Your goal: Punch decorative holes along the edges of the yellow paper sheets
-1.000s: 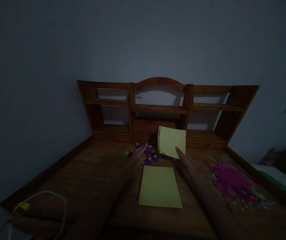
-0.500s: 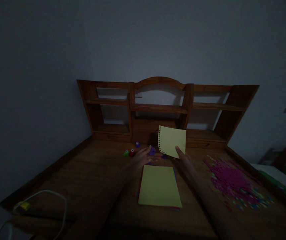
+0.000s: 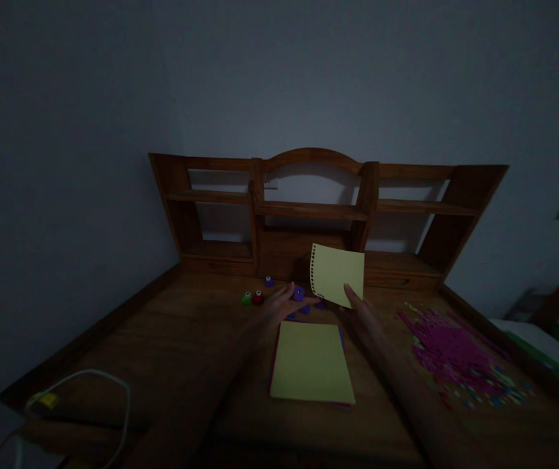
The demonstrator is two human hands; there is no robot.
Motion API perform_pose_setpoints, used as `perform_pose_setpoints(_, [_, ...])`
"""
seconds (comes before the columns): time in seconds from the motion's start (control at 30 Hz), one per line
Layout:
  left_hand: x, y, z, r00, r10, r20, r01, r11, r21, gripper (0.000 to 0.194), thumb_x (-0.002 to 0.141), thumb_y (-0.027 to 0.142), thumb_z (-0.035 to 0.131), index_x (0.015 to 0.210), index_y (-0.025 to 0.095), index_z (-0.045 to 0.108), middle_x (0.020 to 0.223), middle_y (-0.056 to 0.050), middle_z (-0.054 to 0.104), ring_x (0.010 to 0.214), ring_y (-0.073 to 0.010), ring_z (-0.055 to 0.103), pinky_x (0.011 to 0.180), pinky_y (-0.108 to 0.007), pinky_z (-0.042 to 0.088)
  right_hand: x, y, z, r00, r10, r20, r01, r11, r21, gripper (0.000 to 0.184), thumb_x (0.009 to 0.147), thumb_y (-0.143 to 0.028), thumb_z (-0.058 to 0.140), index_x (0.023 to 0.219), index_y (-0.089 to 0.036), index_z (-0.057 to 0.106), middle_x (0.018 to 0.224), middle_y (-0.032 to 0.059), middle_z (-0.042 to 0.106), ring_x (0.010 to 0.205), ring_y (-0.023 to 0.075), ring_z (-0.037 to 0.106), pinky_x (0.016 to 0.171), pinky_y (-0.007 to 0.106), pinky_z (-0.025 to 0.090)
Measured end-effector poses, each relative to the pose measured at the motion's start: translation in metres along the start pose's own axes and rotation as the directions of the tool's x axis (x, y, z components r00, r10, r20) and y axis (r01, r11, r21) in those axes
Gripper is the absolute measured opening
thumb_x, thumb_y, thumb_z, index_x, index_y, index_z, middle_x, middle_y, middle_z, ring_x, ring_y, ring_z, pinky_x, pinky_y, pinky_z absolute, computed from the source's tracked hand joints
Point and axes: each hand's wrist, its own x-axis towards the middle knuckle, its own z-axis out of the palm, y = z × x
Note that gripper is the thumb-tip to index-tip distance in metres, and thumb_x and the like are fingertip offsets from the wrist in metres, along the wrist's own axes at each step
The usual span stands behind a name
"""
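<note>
My left hand (image 3: pixel 279 303) is closed around a small purple paper punch (image 3: pixel 298 293), thumb above it and fingers stretched beneath. A pale yellow sheet (image 3: pixel 337 272) stands tilted up in my right hand (image 3: pixel 360 311), pinched at its lower right corner. A row of small holes runs down the sheet's left edge and round the lower left corner. The punch is close to that corner, apart from it. Under my left fingers lies another purple piece (image 3: pixel 303 309), partly hidden. Below both hands rests a stack of coloured paper (image 3: pixel 311 362), yellow on top.
Green (image 3: pixel 247 298), red (image 3: pixel 258 298) and purple (image 3: pixel 268 281) small punches stand left of my hands. A heap of pink paper strips and bits (image 3: pixel 455 348) spreads at the right. Behind is a wooden shelf unit (image 3: pixel 311 210). A white cable (image 3: pixel 127 397) loops at the front left.
In my left hand the purple punch has turned more upright, and the fingers have closed further under it. My right hand and the sheet have barely moved.
</note>
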Motion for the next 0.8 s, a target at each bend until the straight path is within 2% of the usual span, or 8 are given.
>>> perform_pose_setpoints(0.07, [0.003, -0.003, -0.006, 0.993, 0.08, -0.086, -0.074, 0.995, 0.069, 0.038, 0.08, 0.056, 0.068, 0.092, 0.02, 0.062, 0.099, -0.008, 0.071, 0.102, -0.026, 0.067, 0.097, -0.039, 0.046, 0.0, 0.0, -0.001, 1.0, 0.019, -0.009, -0.019, 1.0, -0.006, 0.049, 0.076, -0.053, 0.073, 0.113, -0.021, 0.069, 0.109, 0.0103, 0.074, 0.109, 0.034, 0.066, 0.083, 0.045, 0.059])
perform_pose_setpoints(0.13, [0.004, -0.005, -0.011, 0.986, 0.14, -0.093, -0.113, 0.962, 0.249, 0.037, 0.078, 0.054, 0.071, 0.091, 0.02, 0.064, 0.092, -0.006, 0.069, 0.092, -0.0225, 0.066, 0.089, -0.034, 0.048, 0.001, 0.001, -0.001, 0.999, 0.028, -0.016, -0.028, 1.0, -0.003, 0.049, 0.076, -0.053, 0.073, 0.113, -0.021, 0.069, 0.108, 0.01, 0.075, 0.109, 0.0339, 0.067, 0.082, 0.045, 0.059])
perform_pose_setpoints(0.23, [0.0, -0.008, -0.014, 0.983, 0.174, 0.062, -0.179, 0.818, 0.547, 0.034, 0.076, 0.048, 0.075, 0.093, 0.019, 0.069, 0.091, -0.005, 0.066, 0.089, -0.0204, 0.062, 0.084, -0.032, 0.047, 0.003, 0.004, -0.003, 0.999, 0.029, -0.026, -0.028, 1.0, 0.007, 0.05, 0.076, -0.054, 0.072, 0.114, -0.021, 0.068, 0.107, 0.01, 0.075, 0.108, 0.0338, 0.067, 0.082, 0.045, 0.059])
perform_pose_setpoints(0.33, [-0.004, -0.016, -0.012, 0.953, 0.214, 0.214, -0.301, 0.607, 0.736, 0.032, 0.071, 0.043, 0.081, 0.092, 0.021, 0.073, 0.097, -0.006, 0.064, 0.096, -0.0221, 0.058, 0.089, -0.034, 0.043, 0.006, 0.006, -0.006, 0.998, 0.047, -0.047, -0.046, 0.999, 0.012, 0.051, 0.076, -0.055, 0.072, 0.114, -0.02, 0.069, 0.113, 0.0102, 0.073, 0.109, 0.0331, 0.066, 0.082, 0.043, 0.059])
perform_pose_setpoints(0.4, [-0.005, -0.022, -0.011, 0.934, 0.245, 0.258, -0.351, 0.512, 0.784, 0.033, 0.066, 0.042, 0.084, 0.09, 0.022, 0.074, 0.101, -0.006, 0.062, 0.101, -0.0233, 0.056, 0.092, -0.036, 0.042, 0.008, 0.007, -0.008, 0.996, 0.061, -0.068, -0.06, 0.998, 0.008, 0.05, 0.076, -0.054, 0.073, 0.113, -0.021, 0.069, 0.118, 0.0094, 0.071, 0.111, 0.0324, 0.066, 0.082, 0.04, 0.058])
perform_pose_setpoints(0.6, [-0.006, -0.028, -0.013, 0.924, 0.252, 0.286, -0.369, 0.397, 0.841, 0.036, 0.064, 0.043, 0.086, 0.092, 0.023, 0.075, 0.106, -0.007, 0.059, 0.105, -0.024, 0.054, 0.095, -0.037, 0.041, 0.013, 0.011, -0.014, 0.996, 0.082, -0.04, -0.081, 0.997, 0.008, 0.051, 0.076, -0.053, 0.074, 0.115, -0.021, 0.069, 0.123, 0.009, 0.069, 0.113, 0.031, 0.065, 0.08, 0.037, 0.058])
perform_pose_setpoints(0.73, [-0.01, -0.026, -0.009, 0.932, 0.223, 0.285, -0.352, 0.377, 0.857, 0.037, 0.06, 0.043, 0.088, 0.089, 0.024, 0.075, 0.104, -0.006, 0.06, 0.106, -0.0252, 0.053, 0.096, -0.038, 0.039, 0.014, 0.013, -0.014, 0.996, 0.059, -0.063, -0.059, 0.998, 0.012, 0.051, 0.076, -0.053, 0.074, 0.115, -0.021, 0.068, 0.123, 0.0083, 0.069, 0.115, 0.0312, 0.064, 0.081, 0.038, 0.059])
perform_pose_setpoints(0.8, [-0.01, -0.022, -0.005, 0.939, 0.232, 0.253, -0.331, 0.418, 0.846, 0.033, 0.063, 0.044, 0.086, 0.087, 0.025, 0.075, 0.102, -0.006, 0.061, 0.105, -0.0251, 0.054, 0.096, -0.038, 0.039, 0.013, 0.013, -0.013, 0.997, 0.059, -0.059, -0.058, 0.998, 0.015, 0.051, 0.076, -0.053, 0.074, 0.115, -0.021, 0.068, 0.12, 0.0087, 0.07, 0.114, 0.0323, 0.064, 0.082, 0.041, 0.059])
